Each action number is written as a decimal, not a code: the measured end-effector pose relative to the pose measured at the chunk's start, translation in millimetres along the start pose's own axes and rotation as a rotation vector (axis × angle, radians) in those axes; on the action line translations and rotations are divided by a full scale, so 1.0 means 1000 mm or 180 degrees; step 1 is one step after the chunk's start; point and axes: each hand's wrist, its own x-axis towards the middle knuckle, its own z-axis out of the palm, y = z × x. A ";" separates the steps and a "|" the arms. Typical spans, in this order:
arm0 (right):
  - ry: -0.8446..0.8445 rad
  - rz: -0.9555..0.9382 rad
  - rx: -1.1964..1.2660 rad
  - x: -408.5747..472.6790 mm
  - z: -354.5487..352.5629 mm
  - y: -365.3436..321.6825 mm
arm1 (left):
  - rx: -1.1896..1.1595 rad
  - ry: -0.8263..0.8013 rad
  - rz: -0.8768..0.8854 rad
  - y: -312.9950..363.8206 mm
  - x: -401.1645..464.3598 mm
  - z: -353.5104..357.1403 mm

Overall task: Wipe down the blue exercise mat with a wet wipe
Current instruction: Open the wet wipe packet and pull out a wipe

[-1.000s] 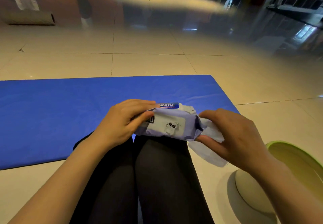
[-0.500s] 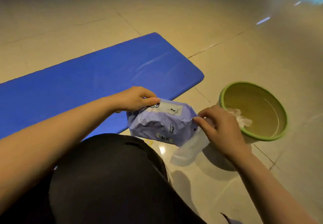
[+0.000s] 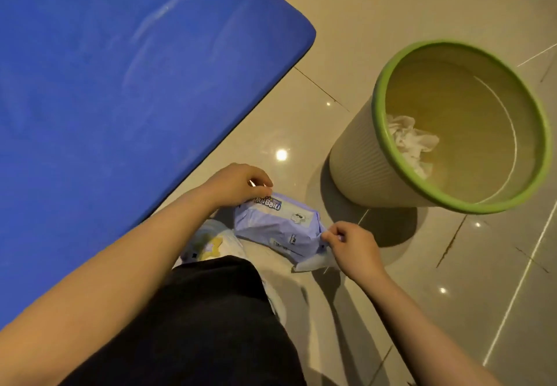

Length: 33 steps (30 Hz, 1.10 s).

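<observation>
The blue exercise mat lies flat on the tiled floor and fills the upper left of the view. A purple pack of wet wipes sits low over the floor beside my knee. My left hand grips its far left end. My right hand pinches its right end, where a white wipe hangs out below my fingers. Both hands are off the mat, to its right.
A beige waste bin with a green rim stands on the floor to the right, with crumpled white wipes inside. My black-clad leg fills the bottom middle. A white shoe with a yellow mark shows by my knee.
My view has swung down and to the right. Both hands have carried the pack off my lap and down towards the floor beside the bin, still holding its two ends.
</observation>
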 end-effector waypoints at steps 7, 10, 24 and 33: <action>0.0175 0.0436 0.0073 0.021 0.009 0.024 | 0.0268 0.0270 0.0746 -0.028 -0.005 0.032; 0.0200 0.0371 -0.0035 0.018 0.003 0.022 | 0.0809 0.0415 0.0798 -0.033 0.000 0.053; -0.0488 -0.0533 -0.0753 -0.015 -0.021 -0.011 | 0.1678 0.0379 0.0708 -0.022 0.036 0.100; 0.0647 -0.1625 0.0673 -0.045 -0.065 -0.043 | -0.0702 0.0734 0.0399 0.030 -0.027 0.034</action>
